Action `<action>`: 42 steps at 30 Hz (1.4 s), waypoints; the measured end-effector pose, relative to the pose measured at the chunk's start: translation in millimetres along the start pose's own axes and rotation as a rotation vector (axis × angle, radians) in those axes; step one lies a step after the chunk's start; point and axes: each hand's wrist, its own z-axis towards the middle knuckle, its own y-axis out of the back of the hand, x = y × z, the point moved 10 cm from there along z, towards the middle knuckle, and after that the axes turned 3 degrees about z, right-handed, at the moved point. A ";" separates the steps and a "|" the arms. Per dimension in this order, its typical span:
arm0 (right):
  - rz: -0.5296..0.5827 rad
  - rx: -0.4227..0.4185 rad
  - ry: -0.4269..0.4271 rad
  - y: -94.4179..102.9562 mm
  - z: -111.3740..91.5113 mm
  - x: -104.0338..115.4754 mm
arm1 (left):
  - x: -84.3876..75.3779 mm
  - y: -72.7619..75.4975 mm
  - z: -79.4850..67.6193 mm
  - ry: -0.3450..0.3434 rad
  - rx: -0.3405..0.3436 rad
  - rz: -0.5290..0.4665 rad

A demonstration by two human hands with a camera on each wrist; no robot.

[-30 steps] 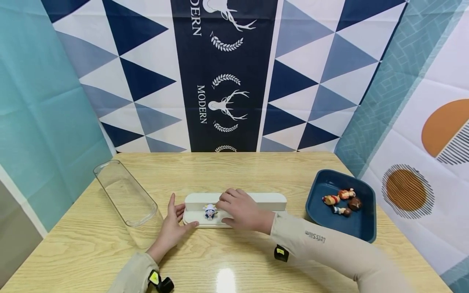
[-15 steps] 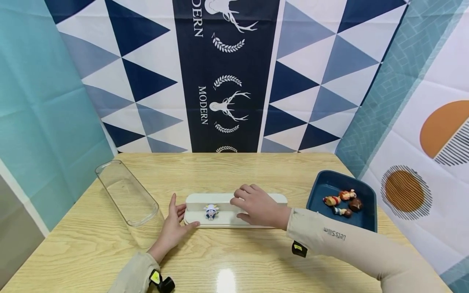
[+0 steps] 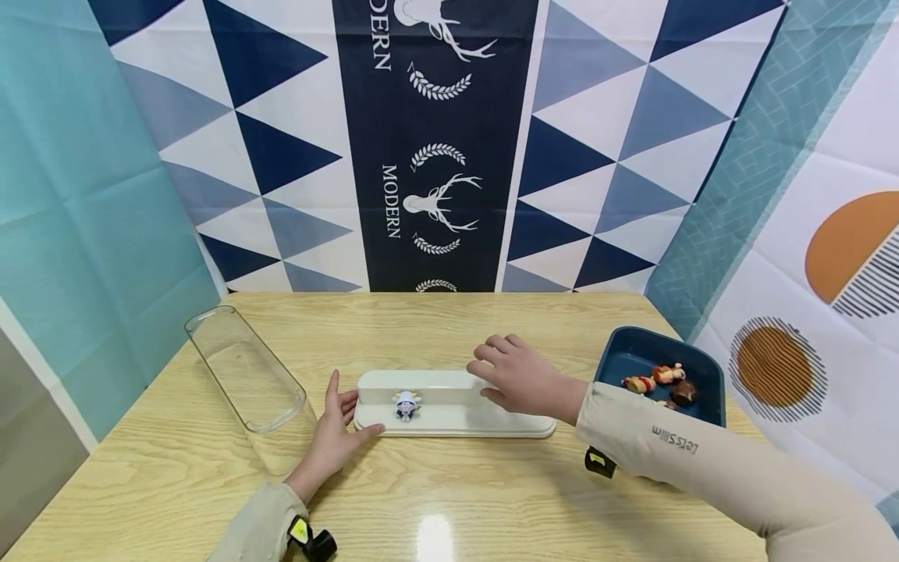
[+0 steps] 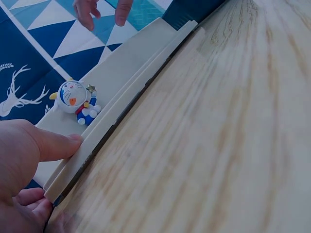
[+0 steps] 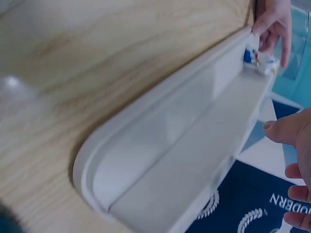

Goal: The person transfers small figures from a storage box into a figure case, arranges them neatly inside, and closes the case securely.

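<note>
A long white two-step display base [image 3: 477, 420] lies on the table in front of me. Near its left end, on the lower step, sits a small blue-and-white cat figurine [image 3: 405, 407] with a white hood, also visible in the left wrist view. My left hand [image 3: 335, 437] holds the base's left end, thumb on the front rim and other fingers around the end. In the air over the right part of the base is my right hand [image 3: 523, 376], its fingers loosely bent and holding nothing; the right wrist view shows its thumb apart from the fingers.
At the right stands a dark blue tray [image 3: 712, 402] with several small figurines [image 3: 639, 384], partly covered by my right sleeve. A clear plastic cover [image 3: 246, 371] lies on the wooden table [image 3: 365, 507] at the left. Patterned cloths hang behind and beside the table.
My right hand has moved away from the cat figurine, rightward along the base toward the tray. The left hand and the figurine stay where they were.
</note>
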 end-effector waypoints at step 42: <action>-0.165 0.115 -0.199 8.1 -94.8 -120.1 | -1.5 0.1 -1.1 -0.011 0.007 -0.005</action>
